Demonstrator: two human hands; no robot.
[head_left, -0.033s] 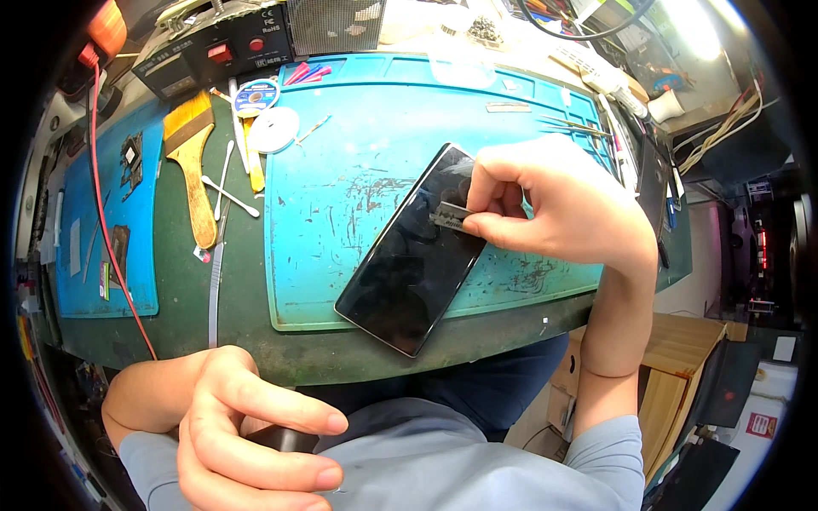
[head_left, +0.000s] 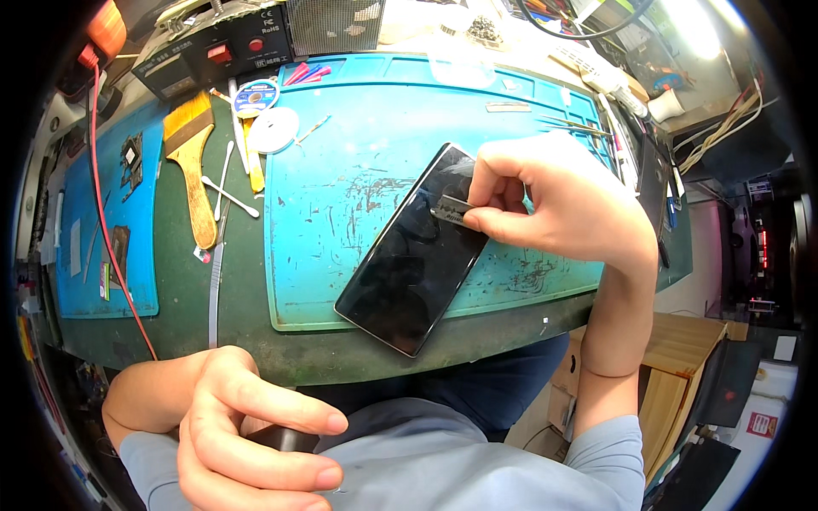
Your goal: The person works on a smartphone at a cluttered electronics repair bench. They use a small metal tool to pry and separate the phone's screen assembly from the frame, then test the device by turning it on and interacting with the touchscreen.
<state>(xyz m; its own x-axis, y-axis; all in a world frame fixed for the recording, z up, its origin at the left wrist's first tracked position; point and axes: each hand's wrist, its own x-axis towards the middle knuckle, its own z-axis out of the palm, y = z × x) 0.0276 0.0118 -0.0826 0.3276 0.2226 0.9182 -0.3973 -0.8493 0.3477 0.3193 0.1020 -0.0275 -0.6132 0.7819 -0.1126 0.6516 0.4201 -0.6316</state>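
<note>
A smartphone (head_left: pixel 405 268) with a glossy black screen lies aslant on the blue work mat (head_left: pixel 324 247), its lower end reaching past the mat's front edge. Pinched between the thumb and fingers of my right hand (head_left: pixel 562 200) is a thin grey razor blade (head_left: pixel 452 209). The blade is over the upper part of the screen; whether its edge touches the glass I cannot tell. Low in the picture, in front of my body, my left hand (head_left: pixel 247 426) curls its fingers around a dark object (head_left: pixel 290 439), mostly hidden by the fingers.
To the left lie a wooden brush (head_left: pixel 192 162), crossed cotton swabs (head_left: pixel 228 196), a metal strip (head_left: pixel 216 289), a white spool (head_left: pixel 274 130) and a red cable (head_left: pixel 100 196). A black device (head_left: pixel 213 55) stands behind. Tweezers (head_left: pixel 579 126) rest at the mat's far right.
The razor blade has turned slightly in my right hand's pinch, and the right fingers have shifted a little. The phone and my left hand stay where they were.
</note>
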